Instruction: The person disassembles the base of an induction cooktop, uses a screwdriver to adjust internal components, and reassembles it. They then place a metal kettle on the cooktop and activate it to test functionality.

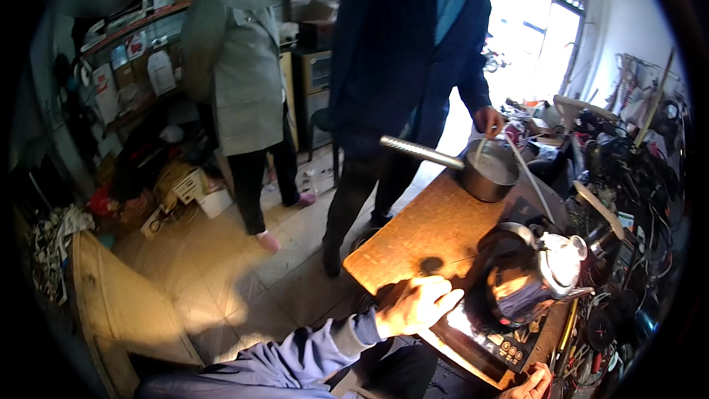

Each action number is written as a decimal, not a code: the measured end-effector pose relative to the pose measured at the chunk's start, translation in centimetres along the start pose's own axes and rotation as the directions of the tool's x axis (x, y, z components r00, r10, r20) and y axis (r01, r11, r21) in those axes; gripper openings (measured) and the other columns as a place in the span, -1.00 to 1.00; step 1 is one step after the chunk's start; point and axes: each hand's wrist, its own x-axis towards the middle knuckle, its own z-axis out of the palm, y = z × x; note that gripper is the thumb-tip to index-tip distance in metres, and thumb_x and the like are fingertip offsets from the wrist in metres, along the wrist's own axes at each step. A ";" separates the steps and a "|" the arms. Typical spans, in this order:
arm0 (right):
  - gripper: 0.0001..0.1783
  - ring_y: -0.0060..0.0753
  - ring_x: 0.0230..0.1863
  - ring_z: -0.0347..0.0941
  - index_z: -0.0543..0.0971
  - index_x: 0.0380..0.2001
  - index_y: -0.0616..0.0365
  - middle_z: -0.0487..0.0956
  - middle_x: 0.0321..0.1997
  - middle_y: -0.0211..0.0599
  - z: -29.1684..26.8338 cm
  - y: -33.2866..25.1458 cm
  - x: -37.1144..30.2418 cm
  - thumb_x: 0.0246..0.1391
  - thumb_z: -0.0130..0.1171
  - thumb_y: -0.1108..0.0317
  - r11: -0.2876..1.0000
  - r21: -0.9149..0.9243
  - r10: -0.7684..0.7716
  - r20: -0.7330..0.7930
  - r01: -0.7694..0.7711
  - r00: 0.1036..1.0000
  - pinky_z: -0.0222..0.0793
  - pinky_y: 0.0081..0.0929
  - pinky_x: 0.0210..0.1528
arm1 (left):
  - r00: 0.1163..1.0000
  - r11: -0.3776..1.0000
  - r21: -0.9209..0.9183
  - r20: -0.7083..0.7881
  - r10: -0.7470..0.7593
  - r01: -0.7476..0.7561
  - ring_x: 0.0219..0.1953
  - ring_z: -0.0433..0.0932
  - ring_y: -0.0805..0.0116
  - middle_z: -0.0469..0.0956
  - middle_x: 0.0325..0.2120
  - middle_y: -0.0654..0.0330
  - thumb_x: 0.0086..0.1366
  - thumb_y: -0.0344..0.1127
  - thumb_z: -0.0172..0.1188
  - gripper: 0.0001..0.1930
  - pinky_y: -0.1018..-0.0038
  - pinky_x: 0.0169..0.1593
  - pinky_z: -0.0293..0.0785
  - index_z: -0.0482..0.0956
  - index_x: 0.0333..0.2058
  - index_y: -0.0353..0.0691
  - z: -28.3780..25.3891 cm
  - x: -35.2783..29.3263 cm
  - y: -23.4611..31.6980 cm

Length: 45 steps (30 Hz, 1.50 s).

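Note:
My left hand (417, 306) is in bright light over the table's near edge, left of a dark kettle (509, 284) with a shiny lid. Its fingers are curled together, and I see nothing in them. The kettle stands on a dark cooking plate (509, 347) with touch buttons on its front. My right hand (528, 384) is low at the table's near right corner, partly cut off. Its fingers are closed, with a thin red edge beside them; what they hold, if anything, cannot be made out. Neither hand touches the kettle.
Across the wooden table (399, 244), a person in dark clothes (406, 59) holds a pale stick in a saucepan (491, 170). Another person (247, 81) stands behind, at left. Tangled cables and tools (620, 303) crowd the right side. A wooden panel (125, 303) stands at lower left.

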 end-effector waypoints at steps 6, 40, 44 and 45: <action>-0.60 -0.08 -0.11 0.56 0.52 0.05 0.15 0.57 0.02 0.01 -0.3 0.2 -0.7 0.31 0.15 0.11 0.827 0.284 0.470 0.123 -0.485 0.874 0.51 -0.22 -0.05 | 1.000 0.999 0.029 -0.001 0.021 -0.021 -0.61 0.41 -0.01 0.40 -0.62 0.02 0.42 -0.24 0.28 -0.62 0.20 -0.48 0.34 0.42 -0.55 -0.28 -0.2 0.2 0.3; -0.22 0.40 0.40 0.25 0.63 -0.01 0.20 0.31 0.39 0.25 1.6 -3.8 0.3 -0.05 0.44 -0.26 0.986 0.033 -0.158 -0.179 0.166 0.971 0.21 0.25 0.40 | 0.990 0.992 0.042 0.074 -0.121 0.119 -0.58 0.15 0.37 0.17 -0.63 0.19 0.46 -0.41 0.13 -0.63 0.33 -0.47 0.09 0.28 -0.56 -0.33 -0.7 -0.2 -1.1; -0.25 0.39 0.39 0.28 0.62 -0.03 0.23 0.34 0.36 0.31 2.1 -3.7 0.0 -0.01 0.41 -0.24 0.990 0.103 -0.069 -0.246 0.097 0.967 0.22 0.26 0.39 | 0.990 0.992 0.024 0.069 -0.127 0.125 -0.58 0.16 0.34 0.17 -0.64 0.17 0.45 -0.42 0.13 -0.64 0.32 -0.47 0.09 0.28 -0.56 -0.34 -0.7 -0.2 -1.1; -0.24 0.37 0.41 0.26 0.63 -0.02 0.23 0.32 0.39 0.31 2.0 -3.7 0.0 0.01 0.37 -0.28 0.989 0.082 -0.099 -0.224 0.120 0.970 0.15 0.26 0.43 | 0.991 0.993 0.033 0.069 -0.115 0.113 -0.59 0.16 0.33 0.18 -0.64 0.16 0.44 -0.43 0.13 -0.64 0.31 -0.47 0.09 0.29 -0.56 -0.34 -0.7 -0.2 -1.1</action>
